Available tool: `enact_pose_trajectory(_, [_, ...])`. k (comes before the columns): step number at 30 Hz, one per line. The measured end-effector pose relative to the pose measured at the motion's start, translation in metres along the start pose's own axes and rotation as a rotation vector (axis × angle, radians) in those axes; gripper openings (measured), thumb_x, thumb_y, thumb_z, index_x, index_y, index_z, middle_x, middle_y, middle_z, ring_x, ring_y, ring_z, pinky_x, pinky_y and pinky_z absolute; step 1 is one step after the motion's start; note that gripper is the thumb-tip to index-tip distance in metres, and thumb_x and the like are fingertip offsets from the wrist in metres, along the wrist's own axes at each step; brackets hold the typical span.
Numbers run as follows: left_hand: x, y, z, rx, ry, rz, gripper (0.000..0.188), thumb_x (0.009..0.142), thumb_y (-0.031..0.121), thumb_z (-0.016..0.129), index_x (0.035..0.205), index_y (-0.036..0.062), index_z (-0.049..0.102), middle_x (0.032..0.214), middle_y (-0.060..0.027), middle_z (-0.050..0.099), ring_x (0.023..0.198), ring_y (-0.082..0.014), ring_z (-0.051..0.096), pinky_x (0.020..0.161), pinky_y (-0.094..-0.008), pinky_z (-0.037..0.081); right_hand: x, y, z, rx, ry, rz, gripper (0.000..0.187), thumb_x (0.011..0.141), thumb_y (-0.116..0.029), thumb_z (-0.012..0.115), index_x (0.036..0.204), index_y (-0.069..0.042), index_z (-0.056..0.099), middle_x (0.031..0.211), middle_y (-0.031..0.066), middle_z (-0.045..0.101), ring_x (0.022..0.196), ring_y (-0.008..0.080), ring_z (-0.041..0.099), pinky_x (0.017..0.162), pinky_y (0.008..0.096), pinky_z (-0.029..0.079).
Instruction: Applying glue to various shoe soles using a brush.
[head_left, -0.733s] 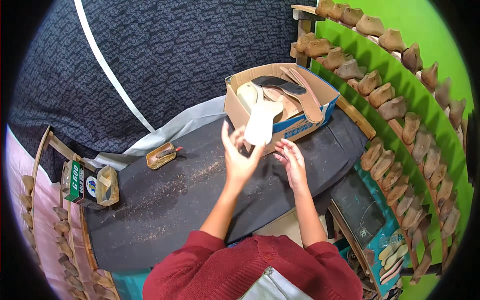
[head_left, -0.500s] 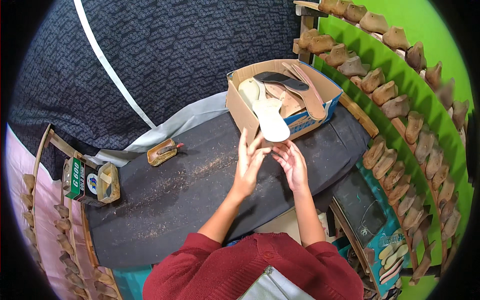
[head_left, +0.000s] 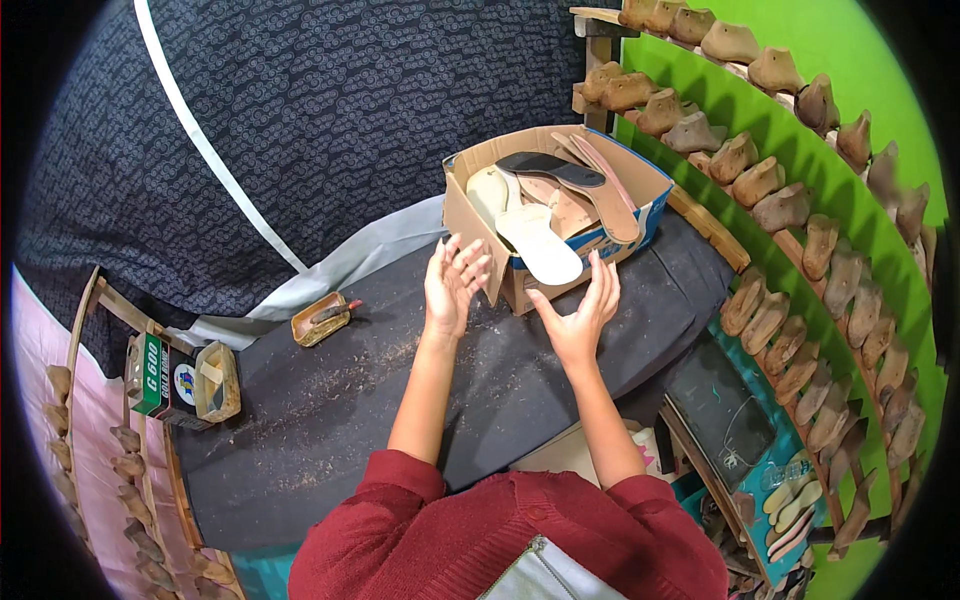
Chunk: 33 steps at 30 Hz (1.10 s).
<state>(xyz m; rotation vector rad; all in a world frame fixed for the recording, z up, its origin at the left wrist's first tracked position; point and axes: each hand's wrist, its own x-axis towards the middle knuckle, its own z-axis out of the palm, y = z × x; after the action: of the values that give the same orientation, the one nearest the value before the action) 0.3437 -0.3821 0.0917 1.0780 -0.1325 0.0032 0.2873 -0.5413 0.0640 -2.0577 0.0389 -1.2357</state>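
Note:
An open cardboard box stands at the back right of the dark cloth-covered table. Shoe insoles fill it: a white insole sticks out over the near side, a black-topped insole lies across the heap, and a tan one leans to the right. My left hand is raised beside the box's left flap, fingers apart and holding nothing. Close to the near side of the box is my right hand, thumb and fingers spread, with nothing in it; I cannot tell whether its fingertips touch the box.
On the table's left are a small tray with a tool and a green and black can next to a cut-open container. Shavings are scattered over the dark cloth. Racks of wooden shoe lasts curve along the right wall.
My hands, close together below the white insole before, have moved apart. The left went left and up, the right shifted slightly. The white insole stays on the box.

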Motion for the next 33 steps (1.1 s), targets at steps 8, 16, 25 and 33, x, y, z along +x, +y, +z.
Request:
enact_pose_trajectory(8, [-0.002,-0.008,0.003,-0.082,-0.046,-0.118,0.064,0.086,0.048,0.027,0.131,0.003,0.022,0.124,-0.0158,0.042,0.108,-0.0237,0.045,0.088,-0.037,0.036,-0.001,0.0,0.017,0.094,-0.08,0.164,0.086,0.063,-0.045,0.069,0.127,-0.002,0.03,0.123,0.0156,0.04,0.118,0.0273,0.034,0.099,0.0555,0.005])
enact_pose_trajectory(16, [-0.011,-0.01,0.006,-0.123,-0.03,-0.129,0.062,0.086,0.046,0.029,0.129,0.0017,0.024,0.125,-0.0168,0.039,0.112,-0.0248,0.042,0.092,-0.0381,0.032,0.006,0.001,0.019,0.137,-0.043,0.175,0.077,0.065,-0.039,0.07,0.124,-0.003,0.035,0.119,0.0145,0.045,0.114,0.026,0.039,0.101,0.0528,0.004])
enact_pose_trajectory(25, [-0.039,-0.006,0.002,-0.424,-0.142,-0.247,0.06,0.086,0.042,0.032,0.124,-0.0038,0.031,0.125,-0.0204,0.038,0.113,-0.0292,0.041,0.091,-0.0403,0.037,-0.004,0.015,-0.018,0.536,0.087,0.064,0.071,0.064,-0.031,0.068,0.119,0.001,0.038,0.117,0.0143,0.047,0.112,0.0253,0.043,0.103,0.0464,0.003])
enact_pose_trajectory(33, [-0.09,0.003,-0.01,-0.568,-0.07,-0.11,0.054,0.086,0.041,0.033,0.117,-0.0021,0.043,0.113,-0.0133,0.05,0.102,-0.0248,0.049,0.088,-0.0386,0.039,-0.036,0.023,-0.068,0.971,0.013,0.112,0.089,0.062,-0.053,0.063,0.121,0.006,0.033,0.117,0.0192,0.044,0.108,0.027,0.046,0.093,0.0357,0.035])
